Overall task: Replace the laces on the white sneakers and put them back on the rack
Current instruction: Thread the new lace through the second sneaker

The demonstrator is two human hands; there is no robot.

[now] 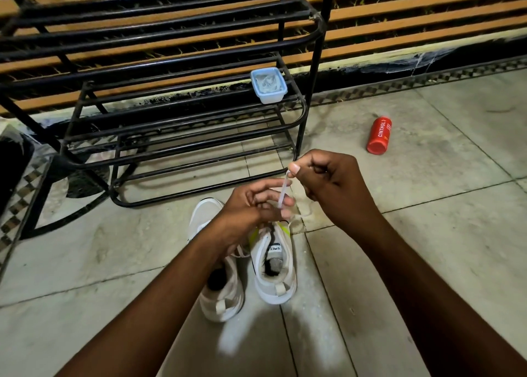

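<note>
Two white sneakers stand side by side on the tiled floor, heels toward me: the left sneaker (pixel 221 288) and the right sneaker (pixel 275 274), which has yellow accents. My right hand (pixel 328 182) pinches the tip of a white lace (pixel 283 190) and holds it taut above the right sneaker's front. My left hand (pixel 253 205) hovers over that sneaker's eyelets, its fingers curled around the lower part of the lace. The black metal shoe rack (pixel 159 137) stands just beyond the sneakers.
A pale blue plastic tub (pixel 268 85) sits on the rack's lower shelf at its right end. A red bottle (pixel 379 135) lies on the floor to the right of the rack. A striped wall runs behind. Something dark stands at the far left.
</note>
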